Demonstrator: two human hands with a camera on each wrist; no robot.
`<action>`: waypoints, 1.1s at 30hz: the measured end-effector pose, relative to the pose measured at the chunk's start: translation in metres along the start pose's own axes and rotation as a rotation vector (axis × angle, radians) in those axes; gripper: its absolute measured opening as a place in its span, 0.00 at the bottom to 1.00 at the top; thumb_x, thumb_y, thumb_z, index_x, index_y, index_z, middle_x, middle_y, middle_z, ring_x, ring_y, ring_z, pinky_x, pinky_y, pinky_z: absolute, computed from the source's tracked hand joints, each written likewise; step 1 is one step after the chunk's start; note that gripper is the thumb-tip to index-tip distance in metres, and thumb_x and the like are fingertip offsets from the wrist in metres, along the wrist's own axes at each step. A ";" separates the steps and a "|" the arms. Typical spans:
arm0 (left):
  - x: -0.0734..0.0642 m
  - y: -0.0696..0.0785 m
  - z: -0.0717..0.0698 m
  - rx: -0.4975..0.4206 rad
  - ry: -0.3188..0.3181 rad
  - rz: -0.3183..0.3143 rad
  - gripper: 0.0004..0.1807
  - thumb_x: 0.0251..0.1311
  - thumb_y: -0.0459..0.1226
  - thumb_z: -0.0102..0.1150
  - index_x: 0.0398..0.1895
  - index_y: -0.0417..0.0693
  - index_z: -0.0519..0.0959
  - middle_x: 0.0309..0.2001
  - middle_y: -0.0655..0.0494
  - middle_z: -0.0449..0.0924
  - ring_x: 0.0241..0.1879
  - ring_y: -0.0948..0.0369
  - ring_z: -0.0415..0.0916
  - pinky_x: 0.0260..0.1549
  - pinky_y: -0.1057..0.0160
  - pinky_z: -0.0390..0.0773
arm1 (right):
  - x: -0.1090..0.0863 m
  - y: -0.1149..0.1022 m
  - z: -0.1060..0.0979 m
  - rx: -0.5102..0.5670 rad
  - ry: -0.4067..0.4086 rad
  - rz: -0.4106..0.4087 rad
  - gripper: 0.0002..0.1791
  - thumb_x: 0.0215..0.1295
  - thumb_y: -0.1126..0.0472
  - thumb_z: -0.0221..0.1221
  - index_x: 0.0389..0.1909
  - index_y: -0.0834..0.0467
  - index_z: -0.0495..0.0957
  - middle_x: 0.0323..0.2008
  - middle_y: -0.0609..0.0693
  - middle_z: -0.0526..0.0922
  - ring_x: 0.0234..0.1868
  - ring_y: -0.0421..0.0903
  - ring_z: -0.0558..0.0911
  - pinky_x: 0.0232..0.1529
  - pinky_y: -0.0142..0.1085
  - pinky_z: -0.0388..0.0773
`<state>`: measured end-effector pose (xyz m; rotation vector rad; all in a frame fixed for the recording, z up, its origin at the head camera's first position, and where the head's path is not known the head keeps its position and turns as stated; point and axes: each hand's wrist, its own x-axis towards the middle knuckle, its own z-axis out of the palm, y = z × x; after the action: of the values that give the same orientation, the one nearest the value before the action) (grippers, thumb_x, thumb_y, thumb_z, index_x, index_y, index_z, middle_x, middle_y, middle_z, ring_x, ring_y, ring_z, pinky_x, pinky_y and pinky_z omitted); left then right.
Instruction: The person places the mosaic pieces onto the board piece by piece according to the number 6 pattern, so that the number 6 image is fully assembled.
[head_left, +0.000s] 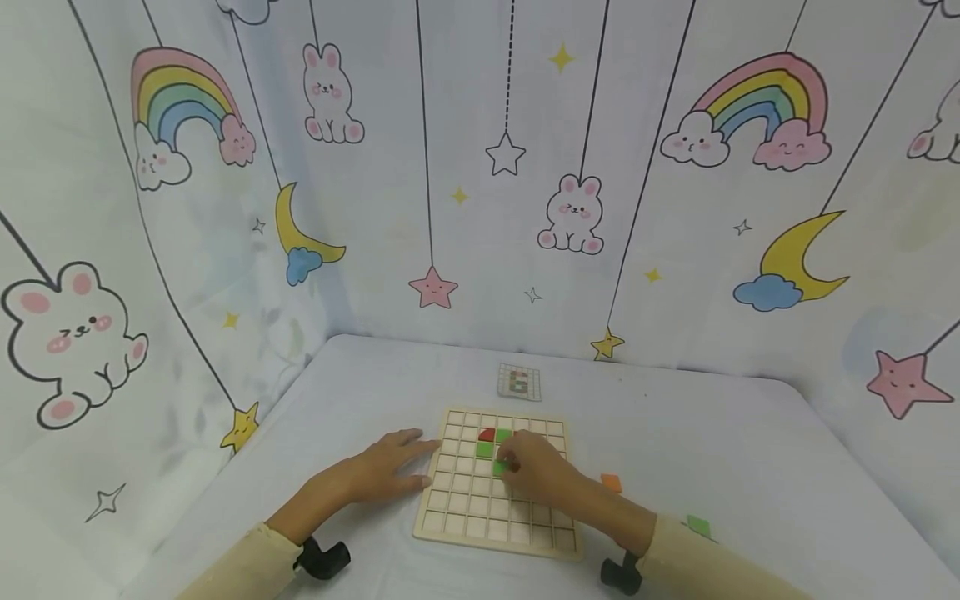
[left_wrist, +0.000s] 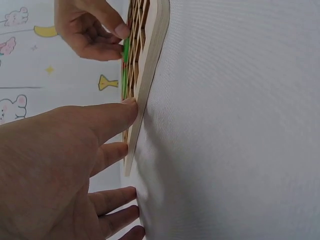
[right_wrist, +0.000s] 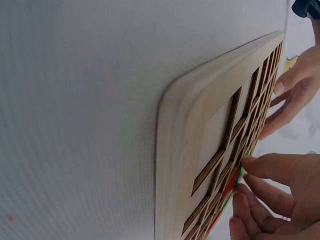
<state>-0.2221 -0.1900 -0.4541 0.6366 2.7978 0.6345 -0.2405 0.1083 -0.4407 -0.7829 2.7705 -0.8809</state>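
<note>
A wooden grid board [head_left: 455, 503] lies on the white-covered table. Its upper middle cells hold a red tile with a rounded side [head_left: 487, 434] and green tiles [head_left: 485, 450]. My right hand [head_left: 543, 471] is over the board, pinching a green tile [left_wrist: 126, 49] between thumb and fingers at the grid; the hand hides part of the cells in the head view. At the board's left edge, my left hand [head_left: 382, 467] rests with fingers spread, its thumb and a fingertip touching the rim in the left wrist view.
Behind the board lies a small pattern card [head_left: 519, 382] with a coloured figure on a grid. To the right are an orange tile [head_left: 612, 482] and a loose green tile [head_left: 698, 525] near the right sleeve. A cartoon-printed curtain [head_left: 480, 225] hangs around the table.
</note>
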 end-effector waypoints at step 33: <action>0.000 -0.001 0.001 -0.020 0.001 -0.005 0.34 0.74 0.52 0.62 0.79 0.55 0.69 0.79 0.36 0.60 0.78 0.36 0.57 0.72 0.32 0.64 | -0.074 0.094 -0.082 0.064 0.074 0.260 0.24 0.66 0.55 0.73 0.60 0.56 0.82 0.55 0.51 0.86 0.58 0.53 0.82 0.62 0.55 0.81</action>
<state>-0.2226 -0.1905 -0.4553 0.6255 2.7895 0.6614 -0.2404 0.2535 -0.4295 -0.3744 2.8054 -0.9574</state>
